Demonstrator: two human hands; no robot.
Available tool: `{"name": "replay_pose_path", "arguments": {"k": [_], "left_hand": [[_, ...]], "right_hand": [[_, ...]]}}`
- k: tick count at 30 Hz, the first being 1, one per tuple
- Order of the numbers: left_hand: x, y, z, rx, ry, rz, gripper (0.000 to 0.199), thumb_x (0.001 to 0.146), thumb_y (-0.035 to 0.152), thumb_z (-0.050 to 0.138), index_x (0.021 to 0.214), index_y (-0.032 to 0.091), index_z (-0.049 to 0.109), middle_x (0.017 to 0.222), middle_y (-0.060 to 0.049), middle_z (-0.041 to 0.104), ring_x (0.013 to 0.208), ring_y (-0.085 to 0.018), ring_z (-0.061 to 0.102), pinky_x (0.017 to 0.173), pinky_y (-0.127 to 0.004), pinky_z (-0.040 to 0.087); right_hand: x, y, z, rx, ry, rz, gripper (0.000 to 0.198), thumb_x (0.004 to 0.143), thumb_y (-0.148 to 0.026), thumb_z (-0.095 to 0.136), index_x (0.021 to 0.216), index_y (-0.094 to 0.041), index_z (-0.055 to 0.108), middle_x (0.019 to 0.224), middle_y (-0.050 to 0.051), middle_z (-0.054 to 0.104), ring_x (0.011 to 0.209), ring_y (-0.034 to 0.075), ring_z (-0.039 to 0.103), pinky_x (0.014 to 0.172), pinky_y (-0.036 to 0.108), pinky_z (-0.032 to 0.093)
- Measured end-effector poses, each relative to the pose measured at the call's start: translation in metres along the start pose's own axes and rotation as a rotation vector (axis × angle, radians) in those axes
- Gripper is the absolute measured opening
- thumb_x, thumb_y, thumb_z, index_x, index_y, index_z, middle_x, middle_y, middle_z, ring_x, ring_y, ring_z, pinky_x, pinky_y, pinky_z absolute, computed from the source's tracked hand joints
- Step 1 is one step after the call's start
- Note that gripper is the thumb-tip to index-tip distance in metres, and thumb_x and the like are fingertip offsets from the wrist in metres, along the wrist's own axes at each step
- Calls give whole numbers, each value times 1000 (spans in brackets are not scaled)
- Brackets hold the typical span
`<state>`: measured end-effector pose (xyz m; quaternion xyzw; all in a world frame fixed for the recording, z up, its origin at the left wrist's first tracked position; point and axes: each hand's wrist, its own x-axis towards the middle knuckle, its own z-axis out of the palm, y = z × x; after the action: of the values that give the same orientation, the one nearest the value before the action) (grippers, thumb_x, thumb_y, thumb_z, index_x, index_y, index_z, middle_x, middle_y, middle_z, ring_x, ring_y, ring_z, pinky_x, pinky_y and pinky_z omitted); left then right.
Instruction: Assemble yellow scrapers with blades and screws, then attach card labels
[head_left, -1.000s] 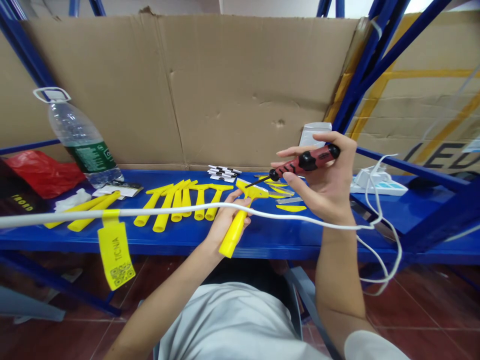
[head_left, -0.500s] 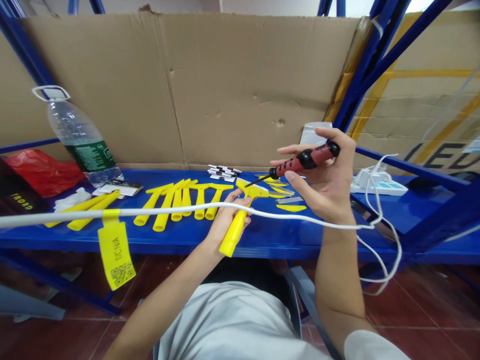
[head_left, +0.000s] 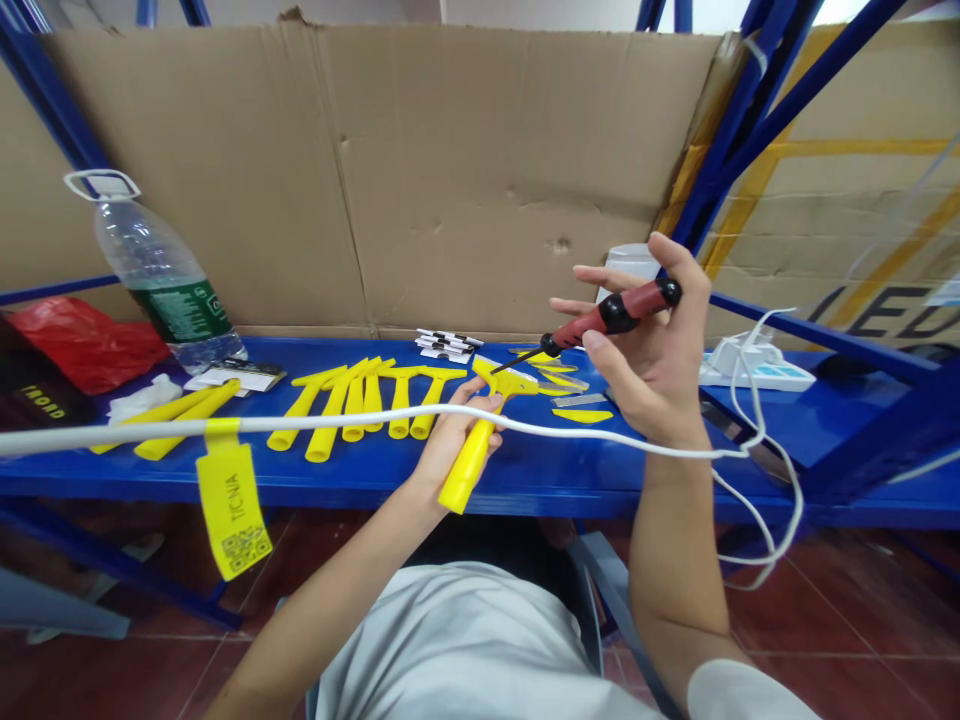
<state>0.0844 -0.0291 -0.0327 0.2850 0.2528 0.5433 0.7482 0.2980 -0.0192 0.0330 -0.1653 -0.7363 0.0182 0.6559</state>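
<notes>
My left hand (head_left: 455, 432) is wrapped round a yellow scraper (head_left: 469, 465), its wide head pointing away from me. In my right hand (head_left: 660, 365) is a red and black screwdriver (head_left: 615, 312), with the thumb against its handle, the butt end near the palm and several fingers stretched out. The thin shaft slopes down to the scraper's head, where the tip meets it; any screw there is too small to see. Beyond the scraper lie loose yellow blade covers (head_left: 581, 415) and metal blades (head_left: 579, 400). Several more yellow scrapers (head_left: 322, 425) lie in a row to the left.
A white cable (head_left: 600, 432) with a yellow tag (head_left: 232, 510) runs across the view in front of the blue table (head_left: 300, 490). At left stand a plastic bottle (head_left: 180, 300) and a red bag (head_left: 90, 345). A white power strip (head_left: 772, 372) lies at right; cardboard (head_left: 487, 180) closes the back.
My right hand's fingers have shifted and spread on the screwdriver handle, and the handle has turned a little. My left hand and the scraper have stayed in place.
</notes>
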Motion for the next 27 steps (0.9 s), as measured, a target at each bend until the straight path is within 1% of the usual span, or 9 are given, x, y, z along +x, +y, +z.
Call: {"name": "replay_pose_path", "arguments": {"k": [3, 5, 7, 12, 14, 18, 22, 25, 27], "left_hand": [[0, 0, 0, 2, -2, 0, 61, 82, 10, 89, 133, 24, 60, 113, -6, 75, 64, -7, 68, 50, -13, 49], [0, 0, 0, 4, -1, -3, 60, 83, 10, 89, 133, 24, 59, 115, -7, 76, 64, -7, 68, 50, -13, 49], [-1, 1, 1, 7, 3, -4, 59, 84, 9, 87, 133, 24, 59, 116, -9, 77, 63, -7, 68, 49, -13, 49], [-1, 1, 2, -2, 3, 2, 58, 85, 9, 87, 133, 23, 59, 117, -10, 78, 64, -7, 68, 50, -13, 50], [0, 0, 0, -4, -2, 6, 59, 84, 10, 89, 133, 24, 59, 116, -9, 77, 64, -8, 68, 51, -13, 50], [1, -2, -3, 19, -12, 26, 59, 83, 12, 92, 131, 23, 61, 112, -7, 77, 65, -9, 70, 52, -14, 51], [2, -3, -7, 70, -30, 49, 60, 83, 16, 93, 133, 24, 62, 112, -6, 77, 67, -9, 71, 53, -15, 53], [3, -5, -9, 114, -45, 73, 60, 83, 19, 94, 134, 24, 62, 108, -5, 76, 69, -11, 73, 53, -16, 54], [5, -6, -10, 140, -55, 88, 60, 83, 20, 94, 134, 23, 62, 104, -4, 76, 69, -12, 73, 52, -17, 54]], "right_hand": [[-1, -1, 0, -22, 8, 13, 77, 97, -41, 89, 162, -48, 47, 137, 6, 78, 111, 32, 85, 103, 56, 77], [-2, -1, -1, -30, 21, 9, 72, 97, -42, 89, 159, -45, 52, 123, 5, 81, 102, 30, 85, 99, 55, 78], [-1, -2, -2, -38, 24, 26, 72, 98, -43, 89, 159, -45, 52, 119, 5, 81, 103, 31, 85, 100, 55, 78], [-2, -7, -2, 49, -74, 50, 84, 99, -35, 85, 169, -49, 40, 142, 6, 78, 122, 34, 84, 110, 62, 73], [-2, -8, -1, 66, -72, 67, 84, 99, -35, 85, 169, -49, 41, 142, 6, 79, 124, 35, 84, 110, 63, 73], [-1, -9, 1, 34, -28, 55, 78, 98, -39, 88, 164, -46, 48, 123, 6, 81, 112, 34, 86, 105, 59, 75], [-1, -2, -3, 11, 34, -22, 76, 90, -37, 98, 156, -44, 60, 130, 6, 73, 101, 31, 87, 96, 51, 79], [-1, 7, -8, -95, 78, -72, 79, 86, -44, 101, 154, -42, 60, 133, 5, 71, 97, 30, 87, 89, 50, 79], [-1, 12, -10, -146, 85, -98, 80, 87, -46, 100, 155, -42, 57, 128, 4, 73, 95, 29, 87, 86, 49, 79]]}}
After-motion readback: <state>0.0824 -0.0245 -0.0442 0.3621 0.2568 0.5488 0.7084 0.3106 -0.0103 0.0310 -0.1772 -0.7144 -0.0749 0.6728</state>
